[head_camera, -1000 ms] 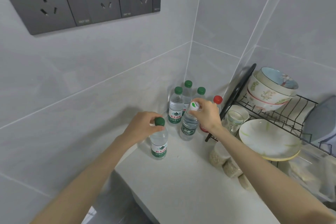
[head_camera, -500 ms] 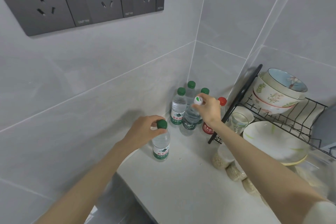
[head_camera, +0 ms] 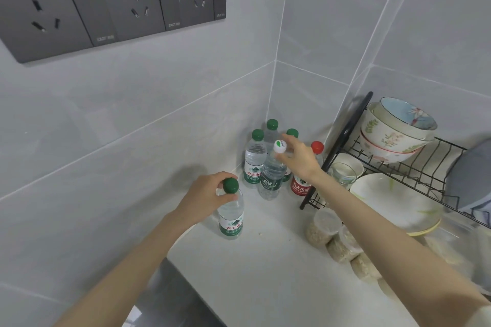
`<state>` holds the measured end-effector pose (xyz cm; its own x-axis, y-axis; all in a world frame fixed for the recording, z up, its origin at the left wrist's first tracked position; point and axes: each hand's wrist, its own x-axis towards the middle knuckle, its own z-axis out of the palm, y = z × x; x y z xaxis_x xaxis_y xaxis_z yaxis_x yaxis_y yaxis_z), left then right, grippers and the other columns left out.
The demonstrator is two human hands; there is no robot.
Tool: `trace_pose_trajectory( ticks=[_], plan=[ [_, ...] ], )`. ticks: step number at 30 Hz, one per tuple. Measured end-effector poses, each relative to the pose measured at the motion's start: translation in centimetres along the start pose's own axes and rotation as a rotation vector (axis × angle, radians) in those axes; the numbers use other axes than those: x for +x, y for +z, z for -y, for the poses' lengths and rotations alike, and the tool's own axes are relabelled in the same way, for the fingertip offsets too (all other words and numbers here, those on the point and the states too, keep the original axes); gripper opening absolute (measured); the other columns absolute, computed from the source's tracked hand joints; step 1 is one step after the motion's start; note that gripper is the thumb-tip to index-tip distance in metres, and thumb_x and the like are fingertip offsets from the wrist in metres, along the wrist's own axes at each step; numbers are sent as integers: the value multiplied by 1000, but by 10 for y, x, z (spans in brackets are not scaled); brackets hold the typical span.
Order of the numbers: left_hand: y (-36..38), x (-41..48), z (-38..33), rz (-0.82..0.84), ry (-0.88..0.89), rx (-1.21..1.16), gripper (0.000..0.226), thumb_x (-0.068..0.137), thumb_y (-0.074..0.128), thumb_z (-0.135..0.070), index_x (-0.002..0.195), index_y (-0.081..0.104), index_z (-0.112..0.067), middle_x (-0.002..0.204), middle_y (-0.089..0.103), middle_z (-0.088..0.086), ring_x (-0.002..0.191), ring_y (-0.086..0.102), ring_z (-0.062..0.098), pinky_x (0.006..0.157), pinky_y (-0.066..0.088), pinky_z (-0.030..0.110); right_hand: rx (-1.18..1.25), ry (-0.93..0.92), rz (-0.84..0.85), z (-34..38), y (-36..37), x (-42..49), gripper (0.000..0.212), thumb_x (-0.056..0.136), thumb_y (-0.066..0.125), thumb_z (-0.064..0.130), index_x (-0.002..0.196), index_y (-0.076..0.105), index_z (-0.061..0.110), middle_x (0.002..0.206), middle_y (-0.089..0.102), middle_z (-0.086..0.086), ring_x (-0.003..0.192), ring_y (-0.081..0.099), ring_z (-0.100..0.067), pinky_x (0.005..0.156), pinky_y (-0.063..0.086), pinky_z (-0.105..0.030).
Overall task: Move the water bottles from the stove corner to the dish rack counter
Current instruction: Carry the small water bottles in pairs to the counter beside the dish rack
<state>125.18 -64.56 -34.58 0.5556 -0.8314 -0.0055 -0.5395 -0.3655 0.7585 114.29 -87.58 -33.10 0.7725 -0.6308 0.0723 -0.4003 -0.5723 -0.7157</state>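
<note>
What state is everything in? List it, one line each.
Front bottle, upright, capped, gripped at the top by the left hand.
White-cap bottle, standing, capped; right hand at its top, grip unclear.
Corner bottles, upright, capped.
Red-cap bottle, upright, capped.
Bowls, stacked, tilted in the rack.
Glass, upright.
Plate, lying face up.

Both my arms are stretched out in front of me, forearms bare. My left hand (head_camera: 206, 195) is curled over the top of the green-capped bottle (head_camera: 230, 216), thumb and fingers wrapped round its neck. My right hand (head_camera: 300, 160) reaches further out, pinching the top of the white-capped bottle (head_camera: 271, 180) between thumb and forefinger, other fingers fairly straight.
</note>
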Motion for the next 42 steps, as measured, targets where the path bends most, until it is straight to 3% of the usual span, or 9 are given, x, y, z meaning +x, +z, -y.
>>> trace_pose_trajectory(
  ticks=[4,8,12,15,23,25,29,35,42],
  plan=[
    [3,1,-2,-29,46,2,24,80,73,-17,103,65,-19,92,69,-7,88,63,4,74,38,5,-80,-205,-99,21,-31,-22,44,91,60,16,134,51,16,130,60,-3,118,58,-18,103,46,-34],
    [9,5,-2,-19,82,18,21,81,72,-17,100,64,-23,85,67,-10,80,60,-2,74,40,12,-280,-387,-307,24,-74,-43,34,94,56,17,128,57,19,122,64,-4,98,65,-19,90,52,-35],
    [16,18,-14,-1,104,-42,32,80,73,-18,111,65,-25,95,72,-6,94,65,10,85,45,19,-415,-358,-371,3,-99,-52,37,92,57,10,128,57,15,130,59,-8,129,49,-23,99,46,-39],
    [21,34,-34,5,157,-54,27,79,74,-21,101,64,-35,84,70,-12,83,64,11,83,46,28,-421,-319,-363,-16,-101,-53,39,92,57,10,131,55,10,135,56,-9,134,44,-21,106,43,-41],
    [46,79,-85,112,333,-51,17,82,72,-17,97,65,-22,79,65,-13,80,63,11,72,44,15,-361,-424,-328,-40,-107,-55,36,91,57,3,126,60,6,131,60,-5,135,43,-17,109,40,-37],
    [53,87,-90,120,347,-43,25,82,72,-15,107,67,-15,85,67,-6,87,65,16,73,42,8,-356,-437,-332,-39,-108,-55,36,88,58,0,124,61,5,129,61,-6,133,43,-17,109,39,-34],
    [70,107,-94,142,365,-22,21,83,71,-15,104,67,-12,86,68,5,85,64,26,81,49,33,-376,-454,-341,-44,-106,-54,37,86,58,-1,122,63,5,129,62,-6,133,43,-15,108,38,-29],
    [93,131,-86,109,349,89,12,87,66,-24,96,60,-22,64,57,-8,53,44,5,60,41,32,-403,-468,-368,-51,-103,-49,39,84,60,-5,122,64,7,128,62,-3,133,45,-17,108,41,-32],
    [102,132,-81,77,359,124,33,87,65,-30,118,59,-19,87,69,6,78,63,21,79,52,39,-365,-467,-401,-53,-100,-47,39,84,59,-5,121,64,8,127,63,-3,133,45,-18,109,39,-32]
  ],
)
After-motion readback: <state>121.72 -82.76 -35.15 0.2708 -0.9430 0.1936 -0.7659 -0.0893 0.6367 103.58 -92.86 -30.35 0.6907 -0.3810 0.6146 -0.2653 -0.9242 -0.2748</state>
